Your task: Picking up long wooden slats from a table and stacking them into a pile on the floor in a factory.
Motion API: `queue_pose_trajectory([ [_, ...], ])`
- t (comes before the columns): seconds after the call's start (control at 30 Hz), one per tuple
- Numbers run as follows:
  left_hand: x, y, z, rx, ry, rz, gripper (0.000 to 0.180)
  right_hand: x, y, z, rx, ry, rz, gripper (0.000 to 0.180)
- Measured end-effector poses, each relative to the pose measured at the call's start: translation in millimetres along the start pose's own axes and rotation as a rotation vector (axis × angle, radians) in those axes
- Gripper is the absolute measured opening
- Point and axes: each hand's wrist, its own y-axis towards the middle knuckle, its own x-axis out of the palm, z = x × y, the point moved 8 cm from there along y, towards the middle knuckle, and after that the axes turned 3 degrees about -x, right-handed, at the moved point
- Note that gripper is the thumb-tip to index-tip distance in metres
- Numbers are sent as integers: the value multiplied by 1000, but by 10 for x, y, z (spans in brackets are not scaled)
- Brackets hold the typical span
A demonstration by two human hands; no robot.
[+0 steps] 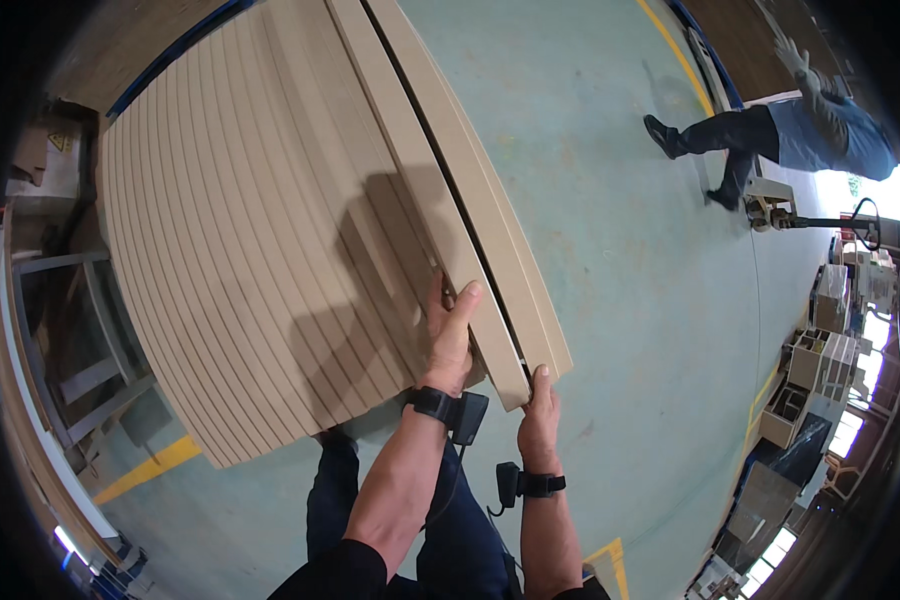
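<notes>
A long tan board strip (495, 345) lies lengthwise along the right part of a wide layer of similar tan board strips (230, 230). My left hand (450, 338) grips its left edge, thumb on top and some fingers curled down by the side. Close to the near end, my right hand (539, 415) holds the strip's right edge with the thumb up; its other fingers are hidden beneath. A dark gap separates this strip from another tan strip (545, 340) on its right. Both wrists wear black straps with small devices.
A person (820, 130) in a blue top and grey gloves strides at the upper right, near a pallet jack (770, 210). Stacked panels and cabinets (820, 360) line the right side. Metal framing (80, 340) stands at the left. Yellow lines mark the green floor (630, 300).
</notes>
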Motion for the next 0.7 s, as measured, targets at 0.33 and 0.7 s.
queue_pose_trajectory([
  [0.33, -223, -36, 239, -16, 133, -66, 96, 522, -260, 59, -166, 70, -444, 110],
  [0.7, -276, -24, 766, -89, 77, -147, 83, 872, -589, -376, -283, 108, -463, 97],
])
